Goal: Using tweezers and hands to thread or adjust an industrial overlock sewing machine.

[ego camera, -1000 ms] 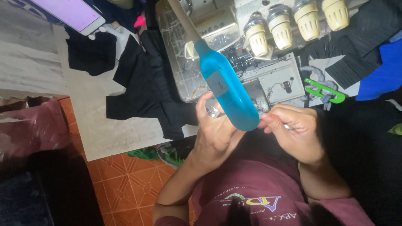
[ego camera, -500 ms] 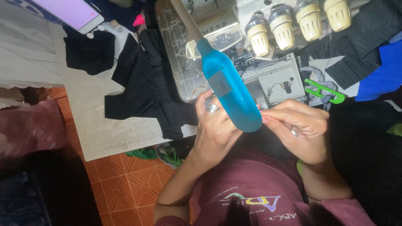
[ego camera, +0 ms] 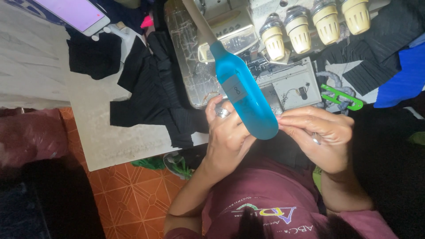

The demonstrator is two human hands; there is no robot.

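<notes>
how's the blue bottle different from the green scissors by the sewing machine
The blue bottle is large, long and rounded, with a pale label; the green scissors are small, flat and open-looped. The bottle is up in front of the sewing machine, with the left hand and right hand at its base; the scissors lie untouched on the table. Both are brightly coloured.

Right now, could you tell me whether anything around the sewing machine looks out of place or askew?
Nothing looks damaged or spilled. The only untidy spot is the crumpled black ribbed fabric hanging over the pale table's edge. Both hands, left and right, hold dark cloth beneath a blue plastic paddle-shaped piece on the machine.
</notes>
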